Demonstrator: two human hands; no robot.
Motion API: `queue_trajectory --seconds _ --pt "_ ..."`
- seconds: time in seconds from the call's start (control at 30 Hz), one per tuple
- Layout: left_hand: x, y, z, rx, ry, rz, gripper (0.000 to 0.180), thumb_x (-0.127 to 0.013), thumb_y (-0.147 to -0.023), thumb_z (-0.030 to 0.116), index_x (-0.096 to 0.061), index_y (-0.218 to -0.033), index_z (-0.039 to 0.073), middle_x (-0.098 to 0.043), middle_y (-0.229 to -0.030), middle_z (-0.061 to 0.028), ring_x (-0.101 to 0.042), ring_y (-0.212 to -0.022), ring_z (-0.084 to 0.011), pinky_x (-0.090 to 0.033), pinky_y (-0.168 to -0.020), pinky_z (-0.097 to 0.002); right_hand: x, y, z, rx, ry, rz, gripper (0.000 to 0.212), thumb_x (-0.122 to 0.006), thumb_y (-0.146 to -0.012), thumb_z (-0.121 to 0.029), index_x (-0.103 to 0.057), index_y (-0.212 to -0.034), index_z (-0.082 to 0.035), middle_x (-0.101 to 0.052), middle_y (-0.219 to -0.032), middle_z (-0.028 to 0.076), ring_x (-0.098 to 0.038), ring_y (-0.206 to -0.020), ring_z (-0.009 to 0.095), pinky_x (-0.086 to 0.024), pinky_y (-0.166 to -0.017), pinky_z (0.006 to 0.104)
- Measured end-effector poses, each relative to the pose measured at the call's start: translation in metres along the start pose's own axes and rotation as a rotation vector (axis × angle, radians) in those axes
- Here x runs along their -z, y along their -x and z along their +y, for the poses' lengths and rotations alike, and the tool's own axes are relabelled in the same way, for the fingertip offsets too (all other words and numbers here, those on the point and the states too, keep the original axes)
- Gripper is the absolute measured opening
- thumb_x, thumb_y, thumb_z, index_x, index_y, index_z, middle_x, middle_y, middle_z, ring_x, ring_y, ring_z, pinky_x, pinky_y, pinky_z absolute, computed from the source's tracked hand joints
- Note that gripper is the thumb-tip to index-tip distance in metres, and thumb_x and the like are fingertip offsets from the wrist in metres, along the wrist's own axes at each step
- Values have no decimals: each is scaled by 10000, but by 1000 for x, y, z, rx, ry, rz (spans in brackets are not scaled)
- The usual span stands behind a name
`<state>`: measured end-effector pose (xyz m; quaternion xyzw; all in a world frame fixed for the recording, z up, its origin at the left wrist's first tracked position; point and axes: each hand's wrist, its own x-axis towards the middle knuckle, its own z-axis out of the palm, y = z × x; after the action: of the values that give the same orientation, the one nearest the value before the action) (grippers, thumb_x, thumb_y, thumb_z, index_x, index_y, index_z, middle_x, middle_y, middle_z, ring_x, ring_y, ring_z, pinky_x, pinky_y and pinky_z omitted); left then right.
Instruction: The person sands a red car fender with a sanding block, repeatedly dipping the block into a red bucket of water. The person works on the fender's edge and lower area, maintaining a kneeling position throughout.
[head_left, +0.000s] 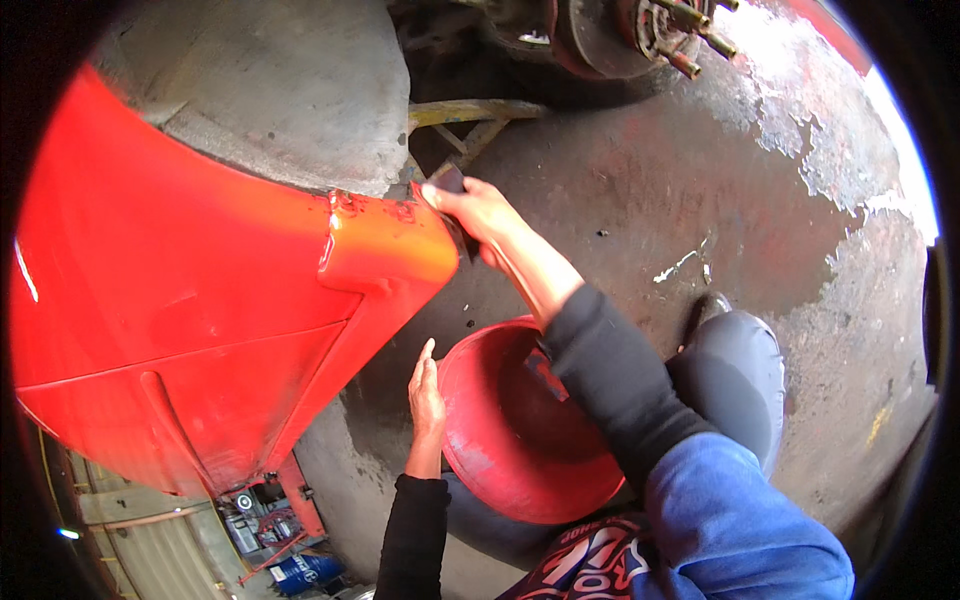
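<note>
Glossy red panel point(220, 290) fills the left, its top edge marked dark near the rounded end. Here's the left hand point(427, 400), fingers straight, holding nothing, right beside the rim of the red tub point(480, 470); touching or not, I can't tell. Up at the panel's end edge, the right hand point(480, 212) pinches a dark pad point(449, 180). Rightward, stained floor point(640, 190) spreads wide below the hub point(650, 30), leaving room beside that hand, then peels pale.

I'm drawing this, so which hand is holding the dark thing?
The right hand, gripping the dark thing by the red panel; the left hand is open beside the red tub.
</note>
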<state>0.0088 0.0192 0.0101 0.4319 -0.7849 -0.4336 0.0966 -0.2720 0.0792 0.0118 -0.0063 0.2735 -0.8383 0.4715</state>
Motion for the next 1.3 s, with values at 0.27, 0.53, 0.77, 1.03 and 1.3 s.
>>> queue_trajectory --seconds 0.27,0.53,0.77,1.03,1.3 --pt "2 -1 -3 11 -13 -5 496 -380 -1051 296 -457 -1409 -38 -454 -1474 -140 -369 -1395 -224 -228 -1170 -349 3 13 12 -204 -138 93 299 -725 -892 -239 -625 -1061 -14 -695 -968 99 -663 -796 190 -535 -745 342" --pt "2 -3 -3 19 -15 9 495 -380 -1050 290 -455 -1409 -42 -452 -1475 -141 -367 -1396 -223 -231 -1169 -344 -2 18 14 -73 -246 55 273 -711 -904 -229 -618 -1038 -9 -692 -960 95 -657 -789 185 -545 -725 330" --pt "0 1 3 13 -33 -3 495 -382 -1050 292 -454 -1410 -40 -450 -1476 -143 -365 -1398 -224 -235 -1168 -346 -1 31 13 -73 -497 -160 256 -627 -957 -334 -613 -1031 -89 -678 -939 29 -639 -752 164 -526 -595 357" --pt "-2 2 6 15 -16 -2 497 -384 -1050 292 -448 -1415 -39 -442 -1482 -141 -363 -1399 -224 -236 -1168 -347 -8 15 12 -80 -526 -109 195 -614 -974 -282 -598 -1001 -90 -669 -880 16 -580 -625 141 -517 -594 331" --pt "-1 3 9 29 0 -9 498 -387 -1050 291 -441 -1420 -38 -434 -1488 -140 -360 -1400 -223 -238 -1168 -347 14 44 35 -253 -279 -4 292 -674 -910 -436 -597 -943 -157 -565 -762 -52 -463 -587 65 -424 -496 281"
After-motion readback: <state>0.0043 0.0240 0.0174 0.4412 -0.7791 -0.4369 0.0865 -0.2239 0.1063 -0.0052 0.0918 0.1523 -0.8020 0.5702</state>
